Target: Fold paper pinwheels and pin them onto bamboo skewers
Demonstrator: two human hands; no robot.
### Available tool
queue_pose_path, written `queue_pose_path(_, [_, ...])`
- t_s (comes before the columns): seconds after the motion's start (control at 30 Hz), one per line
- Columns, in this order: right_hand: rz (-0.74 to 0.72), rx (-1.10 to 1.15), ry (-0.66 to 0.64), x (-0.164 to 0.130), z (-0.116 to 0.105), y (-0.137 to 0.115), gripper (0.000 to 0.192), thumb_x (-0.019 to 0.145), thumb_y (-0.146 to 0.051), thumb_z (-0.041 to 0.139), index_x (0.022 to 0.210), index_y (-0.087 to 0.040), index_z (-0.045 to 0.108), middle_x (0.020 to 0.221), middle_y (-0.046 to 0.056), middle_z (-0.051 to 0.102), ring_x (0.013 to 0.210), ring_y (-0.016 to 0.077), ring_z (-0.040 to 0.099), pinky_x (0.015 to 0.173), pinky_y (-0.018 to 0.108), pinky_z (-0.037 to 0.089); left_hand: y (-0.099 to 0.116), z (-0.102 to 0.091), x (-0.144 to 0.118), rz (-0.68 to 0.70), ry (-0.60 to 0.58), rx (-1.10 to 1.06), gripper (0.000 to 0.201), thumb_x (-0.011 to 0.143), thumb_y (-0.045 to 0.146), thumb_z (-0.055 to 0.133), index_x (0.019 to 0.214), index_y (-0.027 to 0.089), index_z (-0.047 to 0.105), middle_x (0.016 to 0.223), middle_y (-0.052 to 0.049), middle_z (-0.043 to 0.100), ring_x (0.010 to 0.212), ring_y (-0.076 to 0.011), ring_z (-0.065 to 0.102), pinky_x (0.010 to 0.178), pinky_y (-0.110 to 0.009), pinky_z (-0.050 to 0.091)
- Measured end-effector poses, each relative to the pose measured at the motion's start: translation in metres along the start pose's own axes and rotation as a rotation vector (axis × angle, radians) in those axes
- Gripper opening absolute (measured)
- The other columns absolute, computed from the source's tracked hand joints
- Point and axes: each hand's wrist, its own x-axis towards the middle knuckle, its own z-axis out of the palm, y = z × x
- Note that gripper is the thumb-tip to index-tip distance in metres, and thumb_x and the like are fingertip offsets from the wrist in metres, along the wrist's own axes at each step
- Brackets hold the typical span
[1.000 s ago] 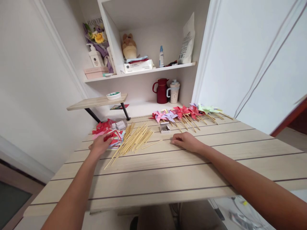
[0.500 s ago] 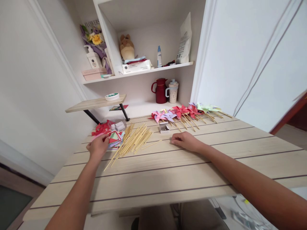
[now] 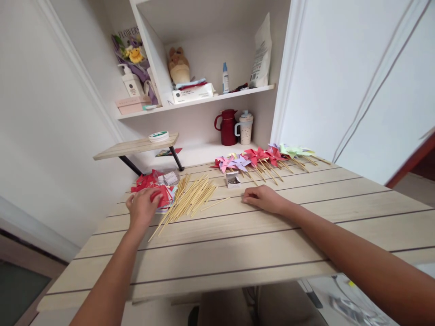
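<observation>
On the left of the table, my left hand [image 3: 144, 206] has its fingers bent over the edge of a stack of coloured paper pieces, pinching at a red sheet of paper [image 3: 165, 195] on top. Part of the sheet is hidden under the fingers. Beside the stack lies a loose pile of thin wooden sticks [image 3: 190, 195]. My right hand [image 3: 261, 199] rests on the table with its fingers curled in, and nothing shows in them. Just beyond it stands a small open white box [image 3: 233, 180] of metal pins.
Finished paper pinwheels [image 3: 256, 157] on sticks lie along the table's back right. More red paper [image 3: 149, 180] and a clear bag sit behind my left hand. A small raised wooden shelf [image 3: 136, 147] stands at back left. A red jug [image 3: 228, 129] and a cup [image 3: 245, 129] stand behind.
My left hand has shifted slightly right and inward over the stack. A red sheet now shows on top, where a green and red piece showed before. My right hand stays put.
</observation>
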Motion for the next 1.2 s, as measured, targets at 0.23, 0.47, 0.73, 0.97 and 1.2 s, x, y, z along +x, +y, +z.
queue_pose_path(0.23, [-0.006, 0.013, -0.01, 0.001, 0.001, 0.005, 0.026, 0.09, -0.044, 0.058, 0.081, -0.022, 0.069, 0.074, 0.002, 0.07, 0.068, 0.0188, 0.058, 0.064, 0.029, 0.039, 0.0, 0.012, -0.002, 0.012, -0.202, 0.039, 0.042, 0.095, 0.041, 0.057, 0.134, 0.029, 0.063, 0.144, -0.012, 0.062, 0.136, -0.0347, 0.051, 0.113, -0.059, 0.027])
queue_pose_path(0.47, [-0.005, 0.006, -0.006, 0.0, 0.0, 0.001, 0.026, 0.09, -0.043, 0.057, 0.081, -0.022, 0.069, 0.073, 0.003, 0.07, 0.067, 0.019, 0.058, 0.064, 0.03, 0.039, 0.001, 0.012, 0.0, -0.014, -0.191, 0.067, 0.038, 0.094, 0.04, 0.056, 0.128, 0.027, 0.067, 0.131, -0.014, 0.071, 0.127, -0.0345, 0.057, 0.112, -0.059, 0.024])
queue_pose_path(0.73, [-0.002, 0.0, -0.026, 0.0, 0.0, 0.001, 0.026, 0.09, -0.044, 0.057, 0.082, -0.022, 0.069, 0.074, 0.002, 0.069, 0.067, 0.0186, 0.058, 0.064, 0.029, 0.038, 0.003, 0.01, -0.001, -0.037, -0.182, 0.126, 0.041, 0.1, 0.036, 0.038, 0.114, 0.025, 0.074, 0.111, -0.012, 0.078, 0.116, -0.0312, 0.065, 0.114, -0.056, 0.02])
queue_pose_path(0.97, [0.002, 0.002, -0.022, 0.0, -0.001, -0.001, 0.025, 0.09, -0.043, 0.057, 0.082, -0.022, 0.067, 0.073, 0.002, 0.068, 0.068, 0.0186, 0.057, 0.065, 0.03, 0.039, 0.01, 0.01, -0.003, -0.094, -0.145, 0.151, 0.046, 0.096, 0.054, 0.043, 0.11, 0.024, 0.076, 0.101, -0.013, 0.079, 0.106, -0.0342, 0.068, 0.113, -0.059, 0.02])
queue_pose_path(1.2, [-0.005, -0.005, -0.025, 0.0, -0.001, -0.001, 0.025, 0.091, -0.043, 0.056, 0.083, -0.022, 0.068, 0.074, 0.002, 0.069, 0.068, 0.0185, 0.058, 0.065, 0.029, 0.039, 0.024, 0.015, -0.007, -0.027, -0.116, 0.299, 0.037, 0.092, 0.046, 0.048, 0.091, 0.019, 0.073, 0.088, -0.014, 0.077, 0.1, -0.0348, 0.068, 0.112, -0.061, 0.021])
